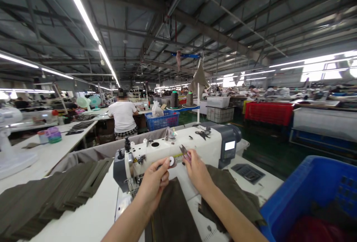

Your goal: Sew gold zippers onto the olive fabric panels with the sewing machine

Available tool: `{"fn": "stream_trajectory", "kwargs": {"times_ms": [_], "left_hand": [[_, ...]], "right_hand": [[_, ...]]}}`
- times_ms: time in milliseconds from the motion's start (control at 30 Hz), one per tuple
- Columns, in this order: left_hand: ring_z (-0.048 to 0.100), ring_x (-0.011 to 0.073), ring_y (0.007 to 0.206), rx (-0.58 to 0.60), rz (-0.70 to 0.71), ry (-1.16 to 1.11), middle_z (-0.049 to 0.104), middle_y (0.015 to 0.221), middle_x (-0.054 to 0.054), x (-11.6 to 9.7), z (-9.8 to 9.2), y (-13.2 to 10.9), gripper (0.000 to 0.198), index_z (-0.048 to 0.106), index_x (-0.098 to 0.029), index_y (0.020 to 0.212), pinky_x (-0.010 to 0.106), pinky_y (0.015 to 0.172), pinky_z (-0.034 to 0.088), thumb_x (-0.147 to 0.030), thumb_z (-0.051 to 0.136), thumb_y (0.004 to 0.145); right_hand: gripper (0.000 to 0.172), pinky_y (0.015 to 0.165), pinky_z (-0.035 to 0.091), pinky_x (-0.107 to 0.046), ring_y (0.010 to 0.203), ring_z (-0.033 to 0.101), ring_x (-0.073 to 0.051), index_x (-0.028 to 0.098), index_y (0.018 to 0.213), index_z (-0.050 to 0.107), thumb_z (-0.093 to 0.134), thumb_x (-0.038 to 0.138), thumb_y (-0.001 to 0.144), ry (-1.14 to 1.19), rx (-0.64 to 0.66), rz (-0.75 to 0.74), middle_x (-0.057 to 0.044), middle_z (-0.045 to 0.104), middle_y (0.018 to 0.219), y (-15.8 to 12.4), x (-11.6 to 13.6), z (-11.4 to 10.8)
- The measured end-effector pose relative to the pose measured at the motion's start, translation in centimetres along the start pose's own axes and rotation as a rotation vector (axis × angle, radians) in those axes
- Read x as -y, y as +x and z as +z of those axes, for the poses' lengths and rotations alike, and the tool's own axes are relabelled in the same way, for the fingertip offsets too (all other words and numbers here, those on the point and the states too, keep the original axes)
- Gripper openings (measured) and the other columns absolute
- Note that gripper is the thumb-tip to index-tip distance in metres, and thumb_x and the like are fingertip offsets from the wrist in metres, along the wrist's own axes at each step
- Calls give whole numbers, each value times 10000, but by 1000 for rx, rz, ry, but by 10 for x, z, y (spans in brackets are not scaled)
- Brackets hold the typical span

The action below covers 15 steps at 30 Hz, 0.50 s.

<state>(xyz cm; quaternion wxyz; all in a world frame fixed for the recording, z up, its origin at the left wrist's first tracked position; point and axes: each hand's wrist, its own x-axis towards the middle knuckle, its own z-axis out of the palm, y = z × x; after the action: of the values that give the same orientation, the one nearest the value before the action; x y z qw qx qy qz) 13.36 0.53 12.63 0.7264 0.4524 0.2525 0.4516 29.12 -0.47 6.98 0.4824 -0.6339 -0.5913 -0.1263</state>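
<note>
Bobbin (171, 161): located in front of the sewing machine (208, 143), at the fingertips of the left hand (154, 177). The thumb and index finger pinch it, with the other fingers curled inward; its round white face shows a dark centre. Expect a light, stiff part with a smooth rim, likely to roll if released (the material is too small in view to confirm). Grip by the rim, leaving the centre free.

Thread snips (184, 152): located just beside the bobbin, apart from it. The right hand (197, 171) is closed around the purple handle, blades pointing up and toward the left. Judged light and rigid, with sharp tips; hold by the handle only.

Fabric panel (175, 212): lies below the hands, apparently untouched. Expect soft, pliable cloth; lift by an edge.

Count of items:
- Bobbin: one, in the left hand.
- Thread snips: one pair.
- Sewing machine at this station: one.
- Thread cones: two, one dark (174, 99) and one brownish (190, 99), standing behind the machine.
- Large blue basket (299, 190): one, at the right.
- Fabric stack (50, 197): one, at the left; its layers overlap too closely to count.
</note>
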Motion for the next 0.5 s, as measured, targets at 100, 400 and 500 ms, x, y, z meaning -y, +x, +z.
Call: {"fn": "stream_trajectory", "kwargs": {"times_ms": [100, 400, 500], "left_hand": [[252, -20, 410, 9, 0, -26, 566, 720, 41, -5, -2, -1, 397, 646, -83, 801, 125, 363, 119, -323, 811, 531], [238, -31, 393, 33, -6, -55, 556, 675, 23, -15, -2, 1, 421, 644, -77, 776, 117, 362, 109, -329, 828, 495], [242, -30, 393, 45, -5, -55, 557, 668, 24, -18, 1, 1, 415, 641, -76, 767, 119, 362, 101, -325, 827, 492]], "right_hand": [[251, 626, 445, -316, 747, 612, -221, 156, 1062, 513, 335, 177, 885, -55, 38, -17, -91, 634, 881, -19, 5, -9], [301, 665, 363, -303, 756, 521, -193, 137, 1113, 573, 413, 300, 915, -412, -75, -575, -62, 584, 777, 45, -1, -53], [271, 635, 317, -312, 733, 499, -186, 146, 1080, 588, 423, 282, 915, -453, -51, -671, -56, 590, 780, 70, 0, -50]]}}
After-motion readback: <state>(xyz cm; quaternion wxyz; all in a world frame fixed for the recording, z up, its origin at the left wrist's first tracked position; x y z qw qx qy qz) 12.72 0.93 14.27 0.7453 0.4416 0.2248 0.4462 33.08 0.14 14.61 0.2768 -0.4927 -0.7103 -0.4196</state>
